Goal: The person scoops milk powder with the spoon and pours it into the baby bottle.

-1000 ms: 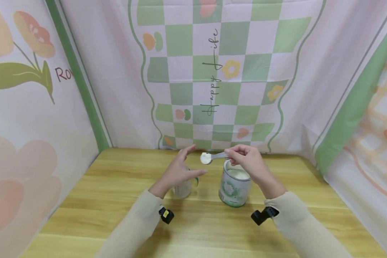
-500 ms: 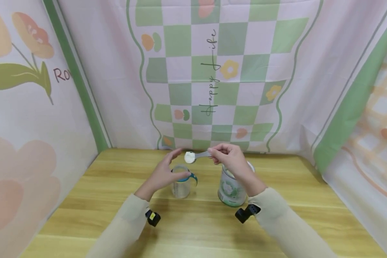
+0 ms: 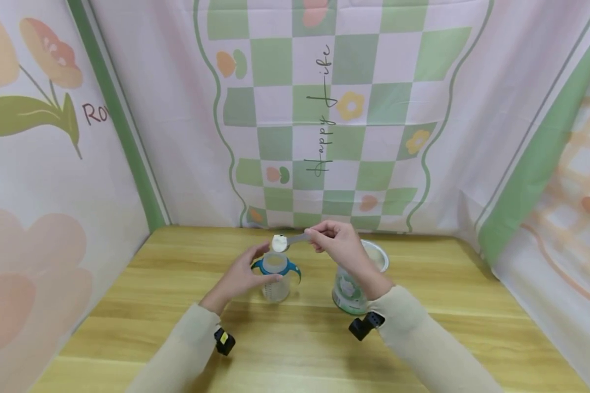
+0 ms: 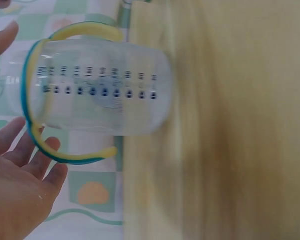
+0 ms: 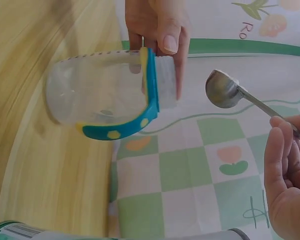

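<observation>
Two hands work at the middle of a wooden table [image 3: 142, 305], seen from the head camera. The left hand [image 3: 241, 275] rests against the baby bottle [image 3: 277, 277], a clear cup with blue and yellow handles and printed measuring marks that stands upright on the table; the fingers lie fairly straight along its 9 o'clock side, with the thumb against the neck near the rim, as the right wrist view shows. Whether those fingers truly wrap the bottle cannot be told. From the left wrist camera the bottle [image 4: 97, 95] fills the frame, with the palm [image 4: 20, 195] just beside its handle.

The right hand [image 3: 336, 245] pinches the handle of a metal measuring spoon [image 3: 287, 241] between thumb and fingertips. The spoon's bowl, heaped with white powder, hangs just above the bottle's open mouth, at about 12 o'clock from it. In the right wrist view the spoon [image 5: 224, 92] sits near the rim, apart from it, and the bottle [image 5: 105, 97] looks empty.

At 3 o'clock from the bottle stands an open formula can [image 3: 356, 286] with powder inside, partly hidden by the right forearm. Printed cloth [image 3: 349, 109] with green checks and flowers hangs behind and to both sides.
</observation>
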A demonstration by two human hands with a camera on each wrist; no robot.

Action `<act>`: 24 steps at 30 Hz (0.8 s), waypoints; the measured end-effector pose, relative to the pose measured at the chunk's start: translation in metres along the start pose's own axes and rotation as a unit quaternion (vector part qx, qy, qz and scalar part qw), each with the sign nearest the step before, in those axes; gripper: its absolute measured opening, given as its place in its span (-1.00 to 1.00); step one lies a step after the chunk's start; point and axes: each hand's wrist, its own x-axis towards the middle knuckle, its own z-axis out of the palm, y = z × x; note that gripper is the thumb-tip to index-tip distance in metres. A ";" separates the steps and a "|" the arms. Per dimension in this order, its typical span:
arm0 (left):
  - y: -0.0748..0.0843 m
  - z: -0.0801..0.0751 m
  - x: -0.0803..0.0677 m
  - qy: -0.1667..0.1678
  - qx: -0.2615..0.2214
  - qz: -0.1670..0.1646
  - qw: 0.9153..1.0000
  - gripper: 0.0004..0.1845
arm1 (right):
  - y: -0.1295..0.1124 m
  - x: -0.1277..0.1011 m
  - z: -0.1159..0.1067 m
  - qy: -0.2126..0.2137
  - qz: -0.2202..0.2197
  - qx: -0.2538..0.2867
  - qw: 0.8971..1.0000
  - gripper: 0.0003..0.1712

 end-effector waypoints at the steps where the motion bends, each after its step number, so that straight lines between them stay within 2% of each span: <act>1: -0.002 0.001 0.000 -0.002 -0.006 0.001 1.000 -0.03 | 0.001 0.000 0.001 -0.002 -0.006 -0.010 1.000 -0.72; 7: -0.012 0.005 0.004 -0.011 -0.025 0.015 1.000 -0.09 | 0.007 -0.001 0.008 -0.003 -0.033 -0.046 0.998 -0.75; 16: -0.017 0.005 0.005 -0.017 -0.025 -0.004 1.000 -0.11 | 0.011 -0.002 0.017 0.002 -0.058 -0.082 0.995 -0.78; 24: -0.021 0.006 0.005 -0.014 -0.015 -0.022 1.000 -0.11 | 0.015 -0.005 0.023 0.002 -0.106 -0.133 0.985 -0.84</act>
